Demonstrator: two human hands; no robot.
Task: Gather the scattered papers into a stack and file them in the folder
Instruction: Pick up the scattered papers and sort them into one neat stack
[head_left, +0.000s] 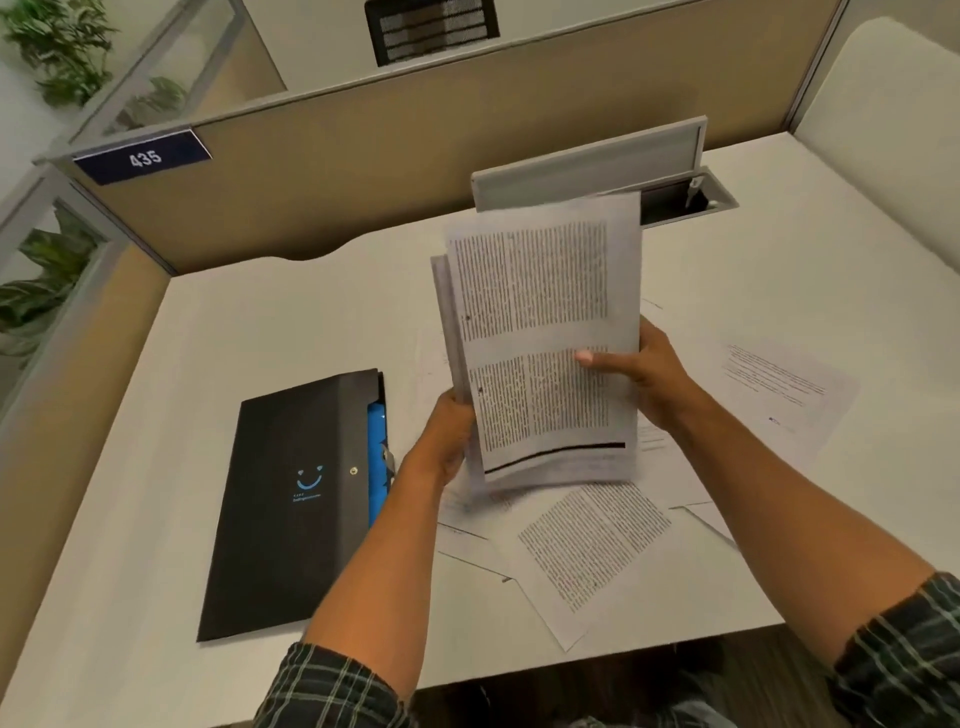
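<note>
I hold a bunch of printed papers (540, 312) upright above the white desk (234, 332). My left hand (449, 431) grips the bunch at its lower left edge. My right hand (641, 371) grips the right edge, with the thumb across the front sheet. A black folder (291, 499) with a blue smile mark lies shut on the desk to the left, blue lining showing at its right edge. More sheets lie scattered below the bunch: one printed sheet (592, 545) near the desk's front edge and another sheet (779, 387) at the right.
A grey cable-tray lid (587, 166) stands raised at the back of the desk, its slot behind the papers. Beige partition walls (363, 171) close the desk at the back and left, and a white panel on the right. Plants stand beyond the glass at the left.
</note>
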